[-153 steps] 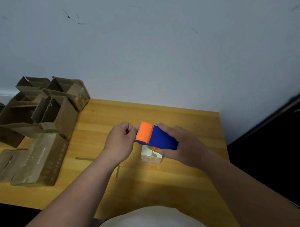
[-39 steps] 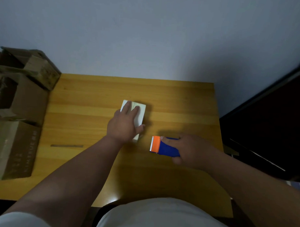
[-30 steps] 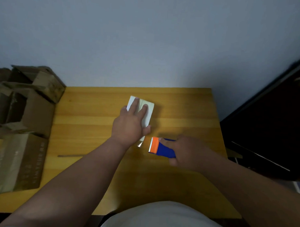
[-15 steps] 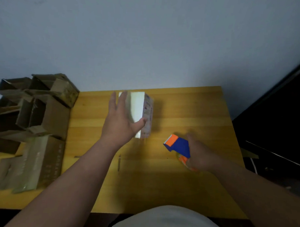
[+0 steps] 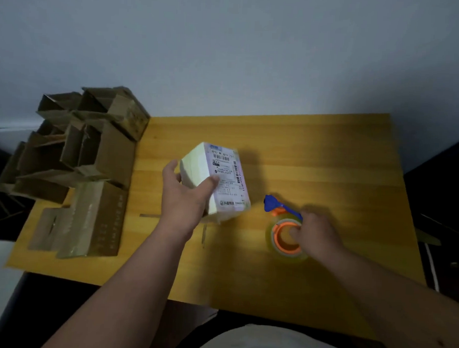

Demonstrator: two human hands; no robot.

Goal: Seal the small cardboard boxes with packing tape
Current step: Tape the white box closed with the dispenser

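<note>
A small pale box [image 5: 223, 178] with a printed shipping label on its right face is tilted up off the wooden table [image 5: 328, 156]. My left hand [image 5: 186, 195] grips it from the left, thumb across the near edge. The blue and orange tape dispenser [image 5: 281, 222] lies on its side to the right, its clear tape roll and orange hub facing up. My right hand [image 5: 314, 236] rests on the dispenser with fingers curled into the hub.
A heap of open brown cardboard boxes [image 5: 75, 147] fills the table's left end, with a taped one [image 5: 91, 221] lying nearest. A wall runs along the back. The table's right edge drops to a dark area.
My left hand has lifted and turned the box from flat to tilted, label showing. My right hand has laid the dispenser on its side further right.
</note>
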